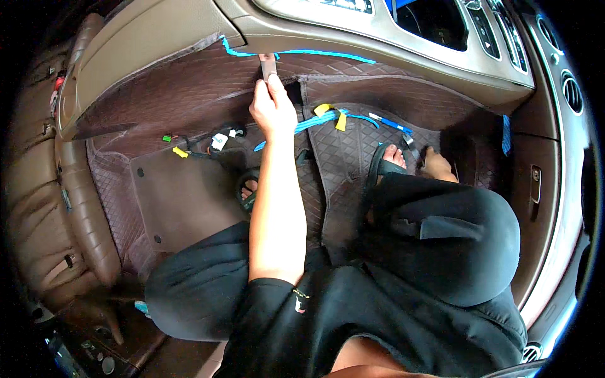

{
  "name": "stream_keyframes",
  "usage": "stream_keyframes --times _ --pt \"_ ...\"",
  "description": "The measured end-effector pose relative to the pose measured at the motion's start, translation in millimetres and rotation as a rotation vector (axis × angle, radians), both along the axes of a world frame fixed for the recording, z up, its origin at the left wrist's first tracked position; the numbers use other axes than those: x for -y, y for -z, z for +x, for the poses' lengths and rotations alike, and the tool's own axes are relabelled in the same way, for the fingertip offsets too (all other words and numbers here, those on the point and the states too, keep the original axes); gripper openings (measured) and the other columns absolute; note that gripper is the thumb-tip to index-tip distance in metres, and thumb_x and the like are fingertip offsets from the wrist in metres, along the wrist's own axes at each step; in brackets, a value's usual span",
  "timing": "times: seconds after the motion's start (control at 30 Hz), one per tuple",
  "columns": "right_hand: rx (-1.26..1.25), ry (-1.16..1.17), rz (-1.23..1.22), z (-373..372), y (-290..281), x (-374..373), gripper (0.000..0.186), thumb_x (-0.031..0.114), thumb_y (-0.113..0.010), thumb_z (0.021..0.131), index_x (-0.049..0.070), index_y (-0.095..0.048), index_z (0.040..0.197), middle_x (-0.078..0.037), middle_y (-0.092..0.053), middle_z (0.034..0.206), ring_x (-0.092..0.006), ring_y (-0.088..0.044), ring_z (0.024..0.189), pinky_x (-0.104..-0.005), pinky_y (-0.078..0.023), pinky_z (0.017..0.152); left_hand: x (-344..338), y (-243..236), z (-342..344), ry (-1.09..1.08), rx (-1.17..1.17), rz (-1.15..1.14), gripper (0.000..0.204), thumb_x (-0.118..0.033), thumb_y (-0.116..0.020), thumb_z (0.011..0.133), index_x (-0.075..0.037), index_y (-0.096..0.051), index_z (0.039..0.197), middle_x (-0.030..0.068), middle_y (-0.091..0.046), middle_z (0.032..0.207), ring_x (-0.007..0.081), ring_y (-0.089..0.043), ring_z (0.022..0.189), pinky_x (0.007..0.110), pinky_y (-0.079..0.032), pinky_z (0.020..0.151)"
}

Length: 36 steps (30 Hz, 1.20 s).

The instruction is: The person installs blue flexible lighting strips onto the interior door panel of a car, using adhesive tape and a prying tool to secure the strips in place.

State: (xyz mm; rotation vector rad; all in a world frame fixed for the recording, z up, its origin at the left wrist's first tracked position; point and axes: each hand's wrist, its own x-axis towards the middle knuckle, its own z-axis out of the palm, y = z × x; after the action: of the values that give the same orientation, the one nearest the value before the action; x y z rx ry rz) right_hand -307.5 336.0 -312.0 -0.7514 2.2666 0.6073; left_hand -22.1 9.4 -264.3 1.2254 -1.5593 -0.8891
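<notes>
My left hand (275, 104) is closed around a flat metal scraper-like blade (269, 68). The blade's far end meets the lower edge of the beige console (328, 39), where a bright blue strip (315, 53) runs along the seam above the brown quilted lining (252, 82). Beyond my right knee, my right hand (437, 164) is low by the floor mat, its forearm hidden behind the leg. A small metal-ended tool (410, 145) lies just beside it; the fingers are too dark and small to read.
On the quilted mat (343, 189) lie a blue-handled slim tool (391, 123), loose blue strips (321, 119) and a yellow strip (331, 113). Wiring with a white connector (218, 142) and a yellow connector (180, 152) sits further left. A brown leather seat (38, 189) borders the left side.
</notes>
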Motion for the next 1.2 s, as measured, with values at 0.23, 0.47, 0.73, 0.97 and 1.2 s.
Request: stream_keyframes --times 0.23,0.47,0.73,0.97,1.2 --pt "-0.061 -0.186 -0.286 -1.9 7.2 -55.9 0.044 0.022 -0.072 0.081 0.002 -0.055 0.117 -0.030 -0.067 0.104 -0.0465 -0.068 0.095 -0.0540 -0.054 0.081 1.7 3.7 -23.7 -0.006 -0.030 -0.064 0.039 -0.031 -0.054 0.105 -0.002 -0.056 0.079 0.0047 -0.060 0.063 0.0148 -0.057 0.056 0.034 -0.045 0.055" --pt "-0.295 -0.176 -0.607 26.7 7.6 -45.9 0.031 0.027 -0.061 0.087 0.005 -0.057 0.108 -0.022 -0.062 0.099 -0.0419 -0.067 0.085 -0.0561 -0.054 0.073 -2.3 -4.1 -25.8 -0.007 -0.077 -0.074 0.039 -0.036 -0.058 0.102 -0.004 -0.056 0.080 0.0210 -0.061 0.066 0.0431 -0.062 0.061 0.047 -0.046 0.054" --pt "0.561 0.017 -0.451 63.8 -227.4 103.8 0.032 0.033 -0.053 0.106 0.005 -0.064 0.119 -0.002 -0.062 0.081 -0.0122 -0.056 0.074 -0.0310 -0.048 0.068 -5.2 -10.4 -17.0 -0.017 -0.061 -0.015 0.043 -0.042 -0.057 0.101 -0.003 -0.059 0.083 0.0217 -0.063 0.070 0.0429 -0.062 0.064 0.047 -0.048 0.060" --pt "0.577 -0.422 -0.090 119.9 -348.2 234.3 0.026 0.024 -0.049 0.101 0.004 -0.061 0.112 -0.005 -0.069 0.079 -0.0143 -0.061 0.059 -0.0308 -0.052 0.058 -0.2 -4.1 -13.0 -0.020 -0.059 -0.007 0.043 -0.044 -0.058 0.100 -0.004 -0.060 0.085 0.0221 -0.063 0.071 0.0428 -0.063 0.066 0.047 -0.048 0.060" --pt "0.900 -0.151 -0.356 156.7 -292.6 269.7 0.041 0.044 -0.055 0.103 0.005 -0.064 0.115 0.004 -0.049 0.064 -0.0079 -0.044 0.051 -0.0260 -0.035 0.045 -2.9 -6.6 -15.8 0.003 -0.036 0.030 0.040 -0.044 -0.058 0.100 -0.006 -0.061 0.087 0.0194 -0.065 0.075 0.0424 -0.065 0.070 0.049 -0.049 0.062"
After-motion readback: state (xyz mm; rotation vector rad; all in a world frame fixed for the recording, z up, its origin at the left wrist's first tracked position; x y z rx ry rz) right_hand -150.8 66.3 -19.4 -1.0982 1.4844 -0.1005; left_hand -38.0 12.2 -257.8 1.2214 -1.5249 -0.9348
